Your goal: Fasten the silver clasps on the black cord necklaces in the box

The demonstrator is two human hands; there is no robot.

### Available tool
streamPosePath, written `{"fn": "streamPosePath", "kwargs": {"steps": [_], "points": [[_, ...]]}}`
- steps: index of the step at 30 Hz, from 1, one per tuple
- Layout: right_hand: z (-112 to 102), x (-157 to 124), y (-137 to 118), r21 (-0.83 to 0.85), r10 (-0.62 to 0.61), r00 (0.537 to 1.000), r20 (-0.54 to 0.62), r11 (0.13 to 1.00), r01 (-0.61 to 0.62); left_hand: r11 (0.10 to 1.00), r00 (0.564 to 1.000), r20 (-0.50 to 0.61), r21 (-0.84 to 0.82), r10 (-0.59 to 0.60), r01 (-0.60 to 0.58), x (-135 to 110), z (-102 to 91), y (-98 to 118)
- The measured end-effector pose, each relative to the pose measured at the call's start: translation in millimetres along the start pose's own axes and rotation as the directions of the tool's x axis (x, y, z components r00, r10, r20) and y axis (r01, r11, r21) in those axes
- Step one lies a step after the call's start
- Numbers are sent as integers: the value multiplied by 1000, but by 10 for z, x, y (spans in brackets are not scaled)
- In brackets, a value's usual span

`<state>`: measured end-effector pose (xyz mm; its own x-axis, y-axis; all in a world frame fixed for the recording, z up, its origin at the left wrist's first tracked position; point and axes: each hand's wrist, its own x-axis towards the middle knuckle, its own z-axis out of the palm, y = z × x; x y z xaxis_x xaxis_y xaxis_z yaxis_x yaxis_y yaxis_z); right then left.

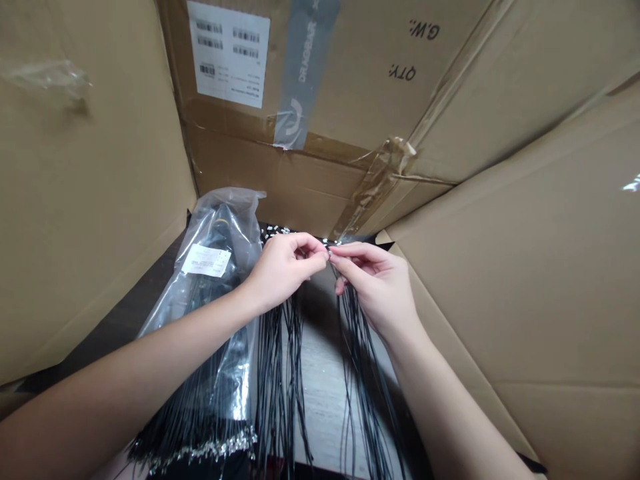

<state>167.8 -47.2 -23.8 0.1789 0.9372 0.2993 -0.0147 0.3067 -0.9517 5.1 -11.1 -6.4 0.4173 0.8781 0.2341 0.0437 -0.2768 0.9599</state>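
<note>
In the middle of the head view, my left hand (290,267) and my right hand (377,283) meet fingertip to fingertip. Both are closed in a pinch at the upper end of a thin black wire (336,273); the small tip between the fingers is mostly hidden. Below my left hand lies a loose bundle of black wires (280,360). Another bundle of wires (367,393) spreads under my right hand. Small white connectors (277,231) show at the far ends of the wires, just beyond my fingers.
A clear plastic bag (233,207) full of black wires, bearing a white label (206,260), lies to the left with silvery wire ends sticking out. Cardboard boxes stand close around: a taped box (350,87) behind, one at left (85,200), one at right (540,267). The work surface (320,333) is grey.
</note>
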Motion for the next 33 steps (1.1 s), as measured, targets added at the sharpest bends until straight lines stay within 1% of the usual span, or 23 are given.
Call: {"fn": "streamPosePath", "kwargs": {"steps": [3, 6, 8, 10, 13, 16, 17, 19, 22, 24, 25, 26, 28, 30, 31, 33], "points": [[25, -7, -7, 63, 49, 999, -10, 997, -48, 1000, 1000, -15, 13, 11, -11, 1, -5, 1], [67, -14, -46, 158, 131, 991, -26, 980, -125, 999, 999, -27, 36, 18, -17, 2, -5, 21], [91, -15, -71, 212, 181, 983, -27, 962, -172, 1000, 1000, -27, 27, 16, -15, 4, -2, 32], [109, -15, -80, 247, 206, 978, -25, 950, -194, 1000, 1000, -29, 15, 9, -9, 3, 2, 35], [134, -24, -61, 256, 195, 980, -49, 950, -176, 999, 999, -43, 36, 13, -11, -8, 8, 37], [164, -49, -34, 213, 139, 985, -103, 970, -115, 992, 995, -79, 116, 64, -55, -23, 15, 46], [173, -59, -31, 196, 121, 986, -115, 976, -97, 992, 995, -81, 113, 64, -55, -26, 17, 50], [186, -75, -35, 184, 113, 986, -121, 979, -90, 1000, 999, -53, 26, -1, 2, -25, 21, 56], [194, -85, -58, 230, 165, 983, -80, 963, -143, 978, 987, 51, -133, -153, 159, -13, 24, 61], [197, -86, -69, 268, 205, 978, -44, 945, -186, 966, 976, 82, -143, -204, 214, -9, 26, 64], [200, -86, -71, 284, 223, 974, -34, 937, -205, 971, 977, 76, -117, -199, 207, -9, 26, 66], [205, -88, -71, 298, 240, 970, -29, 929, -220, 983, 984, 53, -69, -168, 171, -10, 26, 67], [216, -94, -64, 307, 253, 967, -39, 924, -230, 995, 999, -9, 86, -41, 41, -13, 23, 67], [219, -98, -55, 283, 231, 971, -58, 937, -206, 966, 994, -50, 245, 102, -87, -13, 18, 62], [215, -97, -50, 263, 216, 975, -60, 945, -193, 946, 987, -61, 299, 146, -122, -12, 15, 59], [193, -88, -43, 225, 198, 979, -48, 957, -183, 927, 981, -71, 347, 179, -144, -10, 9, 51]]}}
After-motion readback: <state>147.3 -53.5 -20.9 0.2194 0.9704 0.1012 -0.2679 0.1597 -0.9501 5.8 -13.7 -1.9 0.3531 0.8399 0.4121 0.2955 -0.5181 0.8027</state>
